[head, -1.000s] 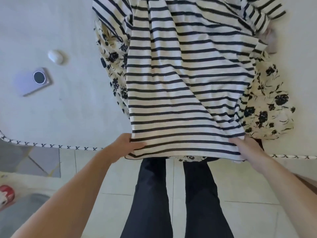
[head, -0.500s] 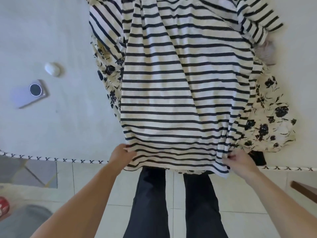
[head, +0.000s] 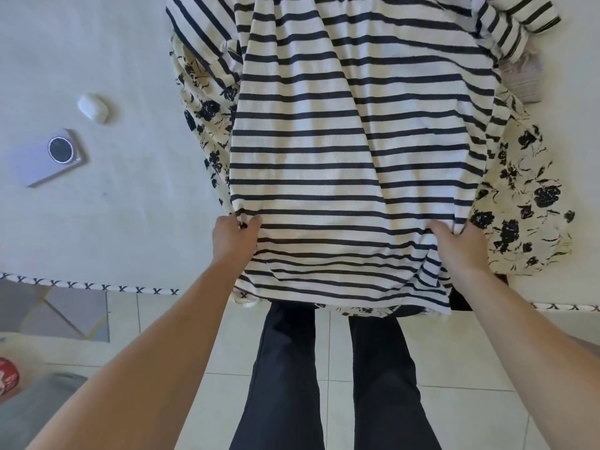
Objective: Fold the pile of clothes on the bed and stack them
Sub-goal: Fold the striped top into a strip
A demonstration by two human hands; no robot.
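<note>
Striped shirt (head: 357,151) was soft knit cloth, matt, cream with dark navy bands, lightly creased near the hem. Floral garment (head: 526,203) under it looked like thinner woven cloth, matt cream with black print, crumpled. Bed cover (head: 136,222) was smooth pale matt fabric, edge trimmed with black cross stitching. Small pinkish knit piece (head: 526,82) at the upper right looked ribbed and fuzzy. Earbud case (head: 93,107) was white plastic, smooth with a slight sheen. Phone (head: 52,159) had a pale lilac satin back and a glossy dark round camera ring. Floor tiles (head: 470,355) were smooth, pale, faintly glossy. Trousers (head: 282,384) were dark matt cloth.
</note>
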